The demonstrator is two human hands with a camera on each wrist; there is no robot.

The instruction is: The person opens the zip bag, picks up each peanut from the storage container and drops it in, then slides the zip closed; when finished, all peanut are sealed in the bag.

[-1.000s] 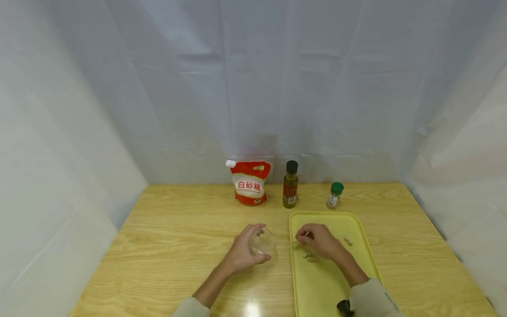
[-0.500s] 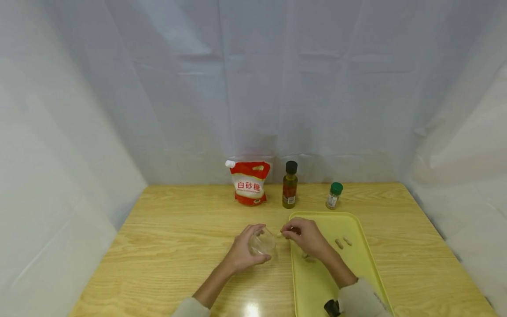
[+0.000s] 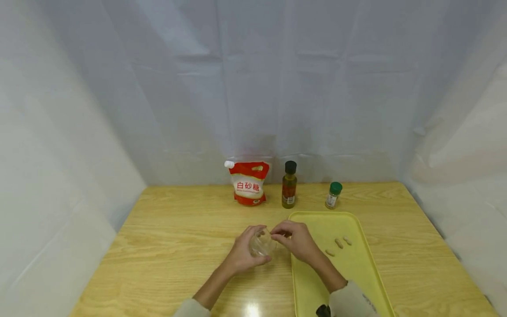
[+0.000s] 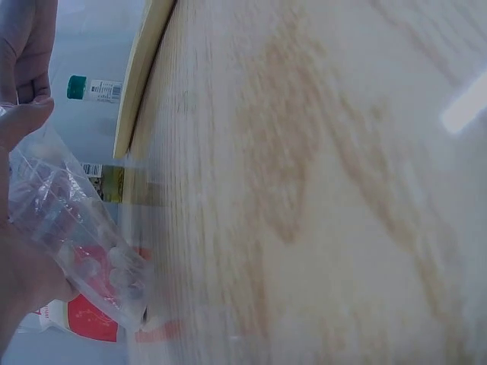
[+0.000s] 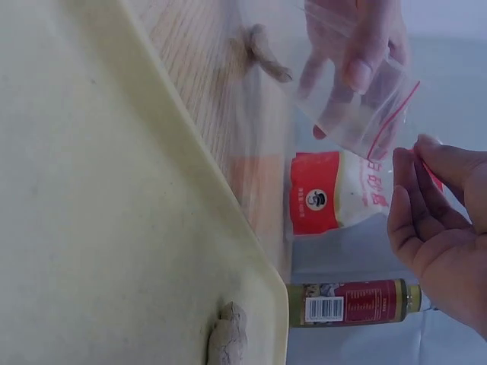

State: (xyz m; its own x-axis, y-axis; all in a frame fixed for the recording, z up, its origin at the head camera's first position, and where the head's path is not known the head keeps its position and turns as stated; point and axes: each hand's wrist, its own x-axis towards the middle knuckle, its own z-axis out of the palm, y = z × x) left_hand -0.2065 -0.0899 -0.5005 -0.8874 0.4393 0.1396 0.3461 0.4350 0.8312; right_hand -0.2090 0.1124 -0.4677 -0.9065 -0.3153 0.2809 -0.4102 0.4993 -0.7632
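Observation:
A clear zip-lock bag (image 3: 259, 245) with a red seal line is held by my left hand (image 3: 240, 252), whose fingers and thumb curl around it above the table. Pale lumps, apparently peanuts, show through the bag's lower part (image 4: 114, 270) in the left wrist view. One peanut (image 5: 268, 55) is visible low in the bag in the right wrist view. My right hand (image 3: 299, 241) is at the bag's mouth, thumb and forefinger pinching its red-lined edge. Three unshelled peanuts lie on the yellow tray (image 3: 317, 281), including a middle peanut (image 3: 339, 243).
Behind the hands stand a red-and-white sugar pouch (image 3: 249, 184), a dark-capped bottle (image 3: 289, 187) and a green-lidded jar (image 3: 333, 196). The wooden table (image 3: 166, 251) extends left of the bag. White sheeting (image 3: 253, 88) surrounds the table's back and sides.
My right hand has moved left from over the tray to the bag's mouth. The peanut it pinched half a second ago no longer shows in its fingers. My left hand has stayed nearly still.

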